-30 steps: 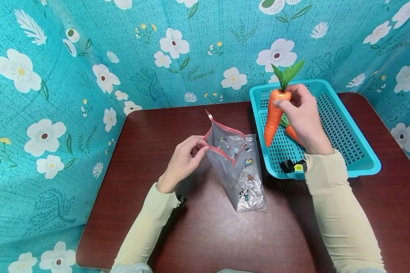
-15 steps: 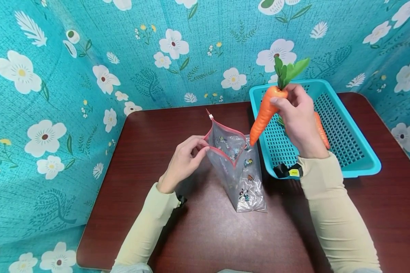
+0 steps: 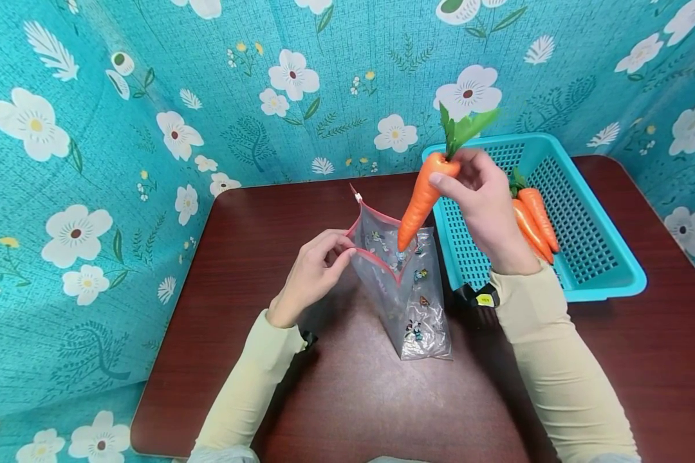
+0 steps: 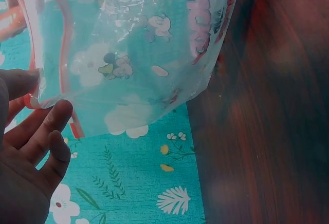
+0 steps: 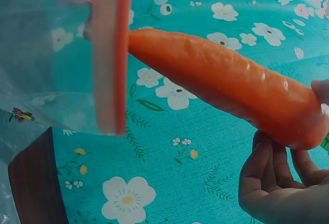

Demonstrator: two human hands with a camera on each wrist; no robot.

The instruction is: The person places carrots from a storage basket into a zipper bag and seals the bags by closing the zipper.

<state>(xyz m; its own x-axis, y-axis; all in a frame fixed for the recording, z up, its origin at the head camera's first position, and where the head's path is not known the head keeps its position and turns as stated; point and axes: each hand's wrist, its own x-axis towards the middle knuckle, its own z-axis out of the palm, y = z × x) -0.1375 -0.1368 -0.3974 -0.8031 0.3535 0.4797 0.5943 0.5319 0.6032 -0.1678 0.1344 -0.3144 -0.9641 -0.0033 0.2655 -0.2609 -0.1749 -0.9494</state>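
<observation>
My right hand (image 3: 492, 206) grips an orange carrot (image 3: 421, 199) near its leafy green top, tip slanting down. The tip is over the open mouth of a clear zip bag (image 3: 425, 321) with a red rim and small cartoon prints. In the right wrist view the carrot (image 5: 221, 80) meets the red edge of the bag (image 5: 119, 70); whether it touches cannot be told. My left hand (image 3: 315, 273) pinches the near-left rim of the bag between thumb and fingers. The left wrist view has those fingers of the left hand (image 4: 36, 147) on the bag's edge (image 4: 123, 70).
A teal plastic basket (image 3: 608, 257) stands at the right of the dark wooden table (image 3: 237, 257). Two more carrots (image 3: 537, 215) lie in it, partly behind my right arm. A flowered teal cloth (image 3: 208, 83) hangs behind and to the left of the table.
My right hand has carried the carrot leftward from above the basket to the bag's mouth, tilting it. More of the carrots in the basket shows. The left hand and bag have stayed put.
</observation>
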